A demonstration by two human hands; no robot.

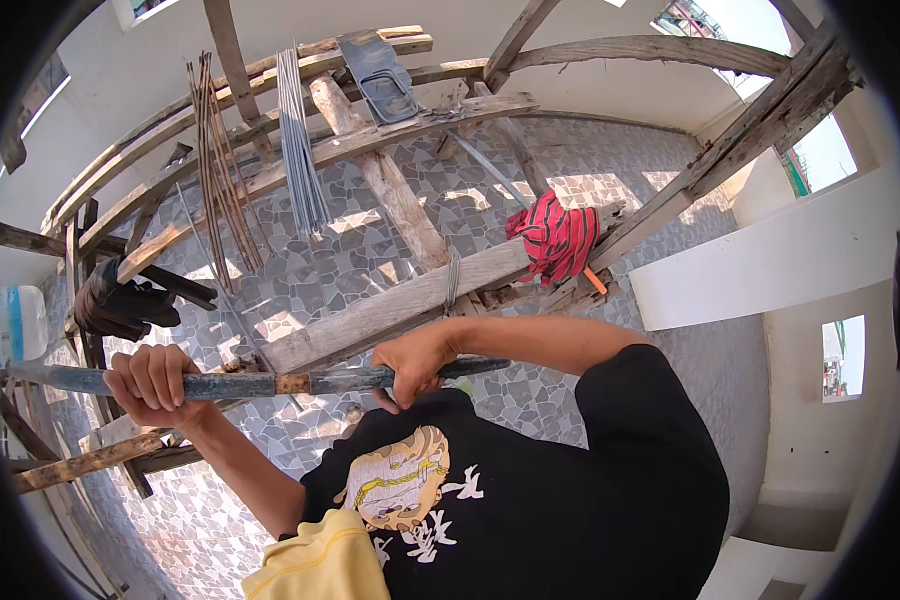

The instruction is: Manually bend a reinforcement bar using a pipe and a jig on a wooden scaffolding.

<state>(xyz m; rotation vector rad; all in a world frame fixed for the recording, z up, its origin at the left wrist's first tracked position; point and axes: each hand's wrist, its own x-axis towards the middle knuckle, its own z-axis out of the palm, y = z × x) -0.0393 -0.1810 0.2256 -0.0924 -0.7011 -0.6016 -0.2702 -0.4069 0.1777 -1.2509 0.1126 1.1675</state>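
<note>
Left hand (155,385) wraps round a long dark bar (235,386), right hand (415,362) closed on it near its right end — the bar lies roughly level across the front of the black shirt (560,480), on the near side of a wooden beam (380,305). Beam has wire (453,280) looped round it, with a red-and-black striped cloth (558,235) at its right end. Farther off, grey rods (300,140) and brown rods (210,150) lean on the timber frame (255,185) — patterned floor (315,275) below.
</note>
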